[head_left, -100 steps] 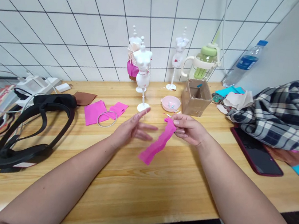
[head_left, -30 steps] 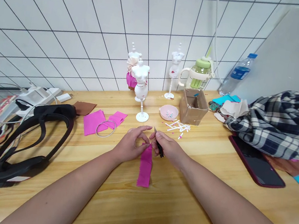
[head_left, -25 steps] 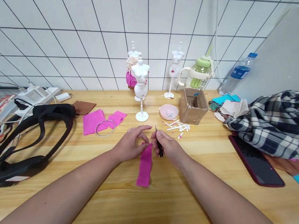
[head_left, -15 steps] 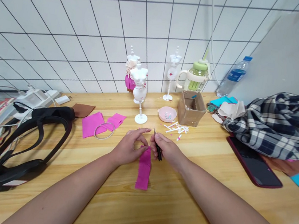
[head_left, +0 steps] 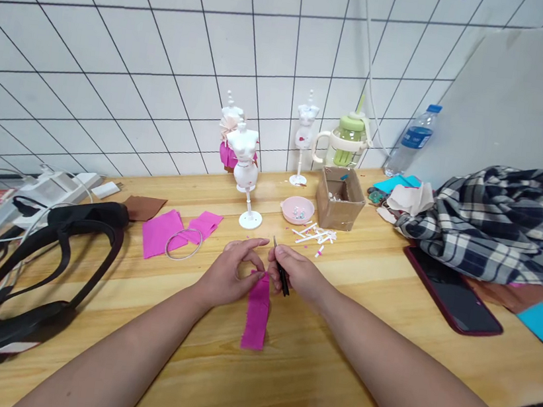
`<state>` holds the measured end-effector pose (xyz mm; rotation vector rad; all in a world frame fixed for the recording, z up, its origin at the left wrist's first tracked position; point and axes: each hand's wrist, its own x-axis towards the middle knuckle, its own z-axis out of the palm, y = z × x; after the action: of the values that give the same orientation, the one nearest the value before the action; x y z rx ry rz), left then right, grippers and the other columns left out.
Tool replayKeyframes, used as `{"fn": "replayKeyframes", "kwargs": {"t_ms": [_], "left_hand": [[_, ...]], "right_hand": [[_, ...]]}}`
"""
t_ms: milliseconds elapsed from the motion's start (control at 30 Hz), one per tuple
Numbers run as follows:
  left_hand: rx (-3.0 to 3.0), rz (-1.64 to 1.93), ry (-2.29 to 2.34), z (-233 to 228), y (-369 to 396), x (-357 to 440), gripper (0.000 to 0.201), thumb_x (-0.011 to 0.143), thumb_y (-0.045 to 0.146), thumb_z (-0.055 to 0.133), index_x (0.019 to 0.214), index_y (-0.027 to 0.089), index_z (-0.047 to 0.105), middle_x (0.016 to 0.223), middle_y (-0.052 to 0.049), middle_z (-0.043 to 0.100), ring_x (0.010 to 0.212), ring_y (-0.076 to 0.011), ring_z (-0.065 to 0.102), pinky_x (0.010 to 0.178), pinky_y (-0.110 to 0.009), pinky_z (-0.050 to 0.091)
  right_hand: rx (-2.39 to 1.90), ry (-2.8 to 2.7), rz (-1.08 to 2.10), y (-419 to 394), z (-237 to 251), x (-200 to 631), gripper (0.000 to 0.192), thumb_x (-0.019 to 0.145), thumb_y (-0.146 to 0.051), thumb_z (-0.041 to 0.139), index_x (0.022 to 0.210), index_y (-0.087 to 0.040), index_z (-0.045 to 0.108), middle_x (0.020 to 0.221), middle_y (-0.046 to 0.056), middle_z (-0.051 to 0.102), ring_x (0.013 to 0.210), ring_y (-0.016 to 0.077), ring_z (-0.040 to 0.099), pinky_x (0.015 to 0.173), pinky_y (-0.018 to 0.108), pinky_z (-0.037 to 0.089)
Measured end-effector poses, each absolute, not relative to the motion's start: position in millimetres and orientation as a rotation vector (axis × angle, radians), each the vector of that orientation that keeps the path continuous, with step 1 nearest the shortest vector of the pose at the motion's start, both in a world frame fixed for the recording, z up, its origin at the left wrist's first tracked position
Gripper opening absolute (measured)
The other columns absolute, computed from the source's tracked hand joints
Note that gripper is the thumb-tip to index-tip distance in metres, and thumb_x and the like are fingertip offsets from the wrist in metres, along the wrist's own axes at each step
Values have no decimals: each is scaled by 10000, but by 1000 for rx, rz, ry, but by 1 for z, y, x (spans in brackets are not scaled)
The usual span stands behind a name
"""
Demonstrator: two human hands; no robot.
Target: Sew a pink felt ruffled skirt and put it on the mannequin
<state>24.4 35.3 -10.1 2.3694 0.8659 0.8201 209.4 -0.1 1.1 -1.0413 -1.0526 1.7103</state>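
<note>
Room between my right hand (head_left: pixel 295 272) and phone (head_left: pixel 454 294), forward path obstructed by front mannequin (head_left: pixel 245 173), pink bowl (head_left: pixel 294 220), white scraps (head_left: pixel 315 234).

Pink strip (head_left: pixel 256 318), lower centre of frame: matt cloth, left edge frayed; slim tool (head_left: pixel 283 281) just right of it: metal-looking tip; foremost mannequin (head_left: pixel 245 172), centre: smooth plastic, seen from here; tabletop (head_left: pixel 319 376): wood, grain showing, soft sheen; box (head_left: pixel 343 211), right of centre: cardboard; bottle (head_left: pixel 413 142), upper right: clear plastic; phone (head_left: pixel 454 294), right: glossy screen; plaid bundle (head_left: pixel 501 210), same side: matt, creased cloth
</note>
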Motion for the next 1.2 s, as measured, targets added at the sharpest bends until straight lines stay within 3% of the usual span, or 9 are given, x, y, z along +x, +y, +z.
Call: {"fn": "replayKeyframes", "kwargs": {"t_ms": [667,1200], "left_hand": [[2404,814,829,-9,36,23,583,858,202,604,1384,242,357,868,20,721,915,-177,683,1007,-392,358],[2359,859,928,-12,37,23,594,840,205,629,1370,234,362,854,15,723,969,-197,674,1030,-416,357]], "right_hand": [[-931,-986,1767,-3,6,210,421,789,-621,590,846,-217,486,536,-78,504,459,102,461,479,257,461],[-1061,-1012,1759,-4,12,211,338,871,-554,493,850,-217,475,529,-63,543,413,108,485,420,235,434]]}}
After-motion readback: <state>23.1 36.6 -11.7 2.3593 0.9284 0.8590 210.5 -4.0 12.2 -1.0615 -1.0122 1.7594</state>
